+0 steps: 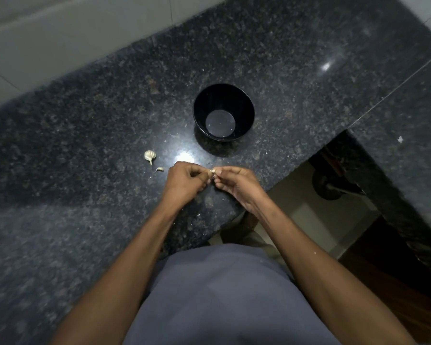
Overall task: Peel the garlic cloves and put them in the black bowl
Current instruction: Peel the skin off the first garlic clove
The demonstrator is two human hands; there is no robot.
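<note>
Dark speckled granite counter fills most of the view, with pale wall tiles along its far left edge and a gap to the right that shows the floor below. Nearest the camera is the person's grey shirt, with both bare forearms reaching forward over the counter. Beyond the hands stands the black bowl, upright, its glossy bottom bare. The left hand and right hand meet just near of the bowl, above the counter, fingers curled in toward each other. Between their fingertips they pinch a clove, pale and partly hidden; how much skin it has on is hard to tell. To the left of the hands, on the counter, lies a second clove with its papery tail pointing near. Between it and the left hand lies a small piece, perhaps a peel. Tiny white flecks are scattered over the counter around the hands.
</note>
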